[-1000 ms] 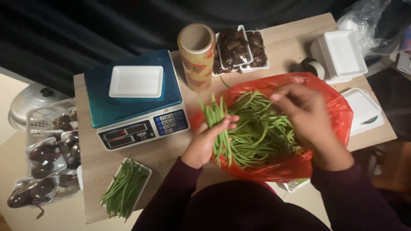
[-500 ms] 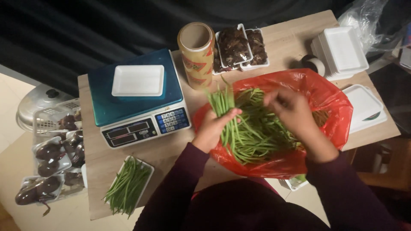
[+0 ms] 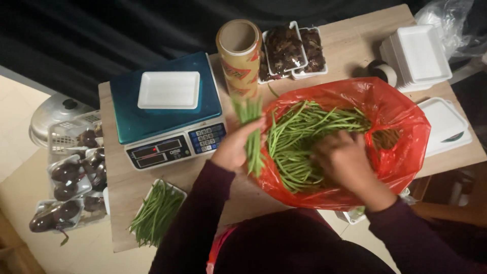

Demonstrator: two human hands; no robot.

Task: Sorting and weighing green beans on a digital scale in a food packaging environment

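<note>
My left hand (image 3: 237,148) grips a bunch of green beans (image 3: 251,128), held upright at the left rim of a red plastic bag (image 3: 401,127). The bag lies open on the wooden table (image 3: 116,175) and holds a heap of loose green beans (image 3: 304,133). My right hand (image 3: 345,162) reaches down into that heap, fingers curled among the beans. An empty white foam tray (image 3: 168,90) rests on a teal-topped weighing scale (image 3: 167,114) to the left of my left hand.
A roll of cling film (image 3: 239,53) stands behind the bag. Trays of dark produce (image 3: 290,48) sit at the back, stacked white foam trays (image 3: 418,53) at right. A tray of packed green beans (image 3: 156,212) lies at the front left. Wrapped aubergines (image 3: 68,177) fill a basket off the table's left.
My left hand has carried its bunch of beans leftward, out over the bag's rim toward the scale. My right hand has dropped lower into the heap.
</note>
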